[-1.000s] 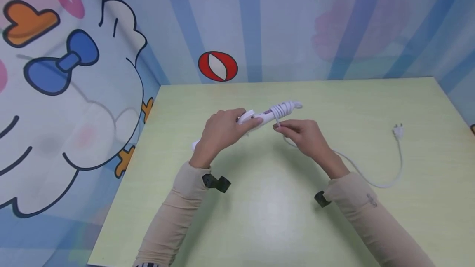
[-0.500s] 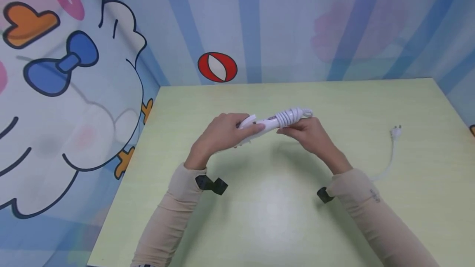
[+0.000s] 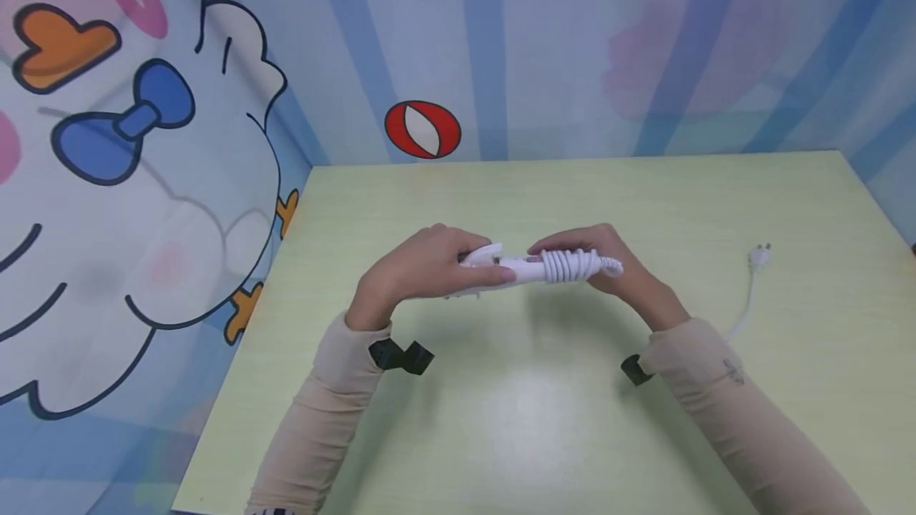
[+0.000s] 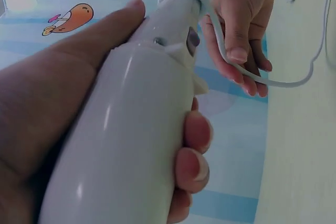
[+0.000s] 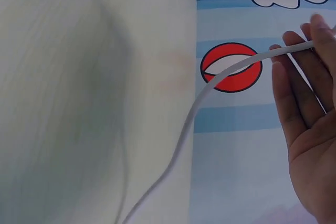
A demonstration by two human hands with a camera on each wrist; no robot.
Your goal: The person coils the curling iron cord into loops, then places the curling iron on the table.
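My left hand [image 3: 429,265] grips a white hair appliance, probably a curling iron [image 3: 525,270], with its thumb along the body. In the left wrist view, the curling iron's thick white body [image 4: 121,135] fills the middle, with a dark button near its narrower end. Several turns of white cord [image 3: 568,266] wrap that narrower end. My right hand [image 3: 630,280] is beyond the wound end, partly hidden by it in the head view. Between its thumb and fingers runs the loose cord [image 5: 184,124], seen in the right wrist view.
The cord's two-pin plug [image 3: 760,257] lies on the right of the pale yellow-green table [image 3: 529,435]. A blue patterned backdrop [image 3: 551,46] with cartoon figures stands along the table's back and left.
My right hand has passed from the near side of the curling iron to its far side, carrying the cord. The iron has swung from a slant to nearly level and come slightly closer.
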